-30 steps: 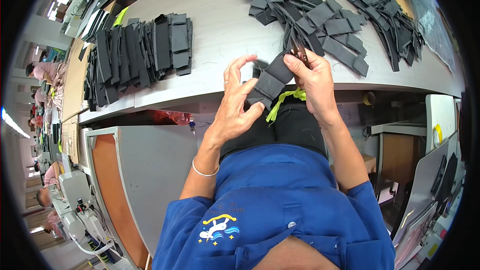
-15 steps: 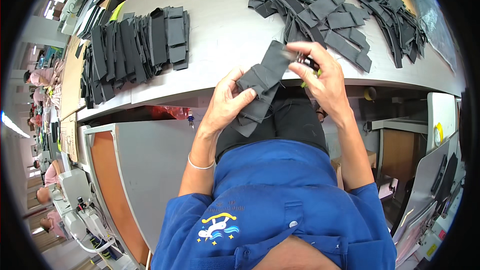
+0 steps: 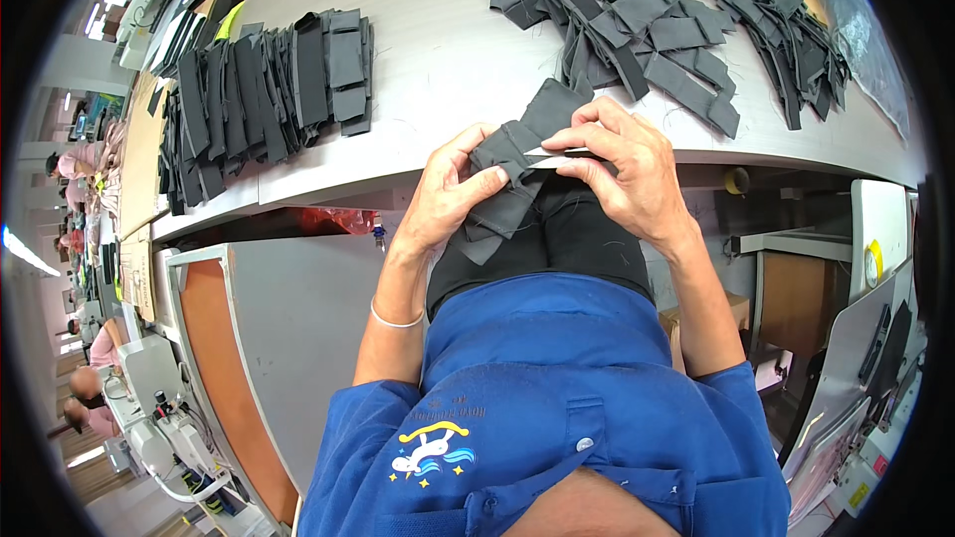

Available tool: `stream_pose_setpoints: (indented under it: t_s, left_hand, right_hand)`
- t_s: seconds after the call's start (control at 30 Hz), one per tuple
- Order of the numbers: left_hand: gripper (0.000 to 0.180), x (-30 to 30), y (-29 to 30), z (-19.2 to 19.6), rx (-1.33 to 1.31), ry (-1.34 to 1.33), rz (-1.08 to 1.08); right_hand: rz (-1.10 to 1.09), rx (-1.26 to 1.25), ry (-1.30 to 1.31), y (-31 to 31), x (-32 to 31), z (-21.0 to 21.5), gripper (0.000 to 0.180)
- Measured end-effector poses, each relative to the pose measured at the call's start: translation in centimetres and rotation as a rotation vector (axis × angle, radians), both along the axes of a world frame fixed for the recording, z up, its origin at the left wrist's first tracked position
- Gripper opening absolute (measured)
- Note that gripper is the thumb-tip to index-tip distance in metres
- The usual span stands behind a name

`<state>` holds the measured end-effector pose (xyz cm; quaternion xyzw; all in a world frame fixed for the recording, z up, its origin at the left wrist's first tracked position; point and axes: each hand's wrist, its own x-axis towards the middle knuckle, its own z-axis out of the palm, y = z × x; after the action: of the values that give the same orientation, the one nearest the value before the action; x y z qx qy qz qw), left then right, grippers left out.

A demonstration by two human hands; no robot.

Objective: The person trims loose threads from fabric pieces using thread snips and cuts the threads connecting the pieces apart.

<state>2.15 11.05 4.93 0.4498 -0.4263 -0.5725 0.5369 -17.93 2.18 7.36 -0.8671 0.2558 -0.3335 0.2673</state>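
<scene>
- Dark grey folded fabric strip (image 3: 512,174), head view: held at the near edge of the pale grey worktable (image 3: 438,70), over the lap, between both hands.
- Soft, limp and light by the look; lower end drooping and creased below the left palm, so likely to sag wherever unsupported.
- Not fragile, not slippery; loose threads at the cut edges, apt to fray if tugged.
- Best hold judged at the folded upper end, pinched flat across the width, with the other hand steadying the middle.
- Left hand (image 3: 448,194): fingers curled round the strip's middle, thumb pressing the cloth from above.
- Right hand (image 3: 622,174): fingertips pinched on the strip's upper fold, with a thin pale sliver, perhaps a tool or label, showing at the thumb; cannot tell which.
- Loose heap of dark grey fabric pieces (image 3: 676,30) beyond the right hand; neat row of stacked dark fabric pieces (image 3: 269,89) well to the left.
- Against half a second earlier: strip now bunched shorter and drawn lower towards the lap, hands closer together, right fingers moved onto the fold instead of the far tip.
</scene>
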Motion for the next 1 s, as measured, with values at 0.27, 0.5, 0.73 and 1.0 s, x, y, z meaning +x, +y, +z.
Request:
stream_pose_setpoints:
  t_s: [0.27,0.5,0.73,1.0]
  left_hand:
    - [0.034,-0.1,0.0,-0.3,0.016,0.053,-0.021]
    - [0.027,-0.4,0.1,-0.2,0.029,0.008,-0.018]
    - [0.026,-0.3,0.1,-0.2,0.041,0.023,-0.038]
    - [0.027,0.0,0.5,0.1,-0.026,-0.169,-0.040]
  right_hand:
    - [-0.066,-0.067,-0.087,0.0,0.4,-0.6,0.017]
    - [-0.107,-0.214,-0.050,0.0,1.5,-0.4,0.023]
    - [-0.128,-0.346,-0.086,0.0,1.7,-0.8,0.018]
    - [-0.257,0.203,-0.349,-1.3,-0.4,-0.6,0.019]
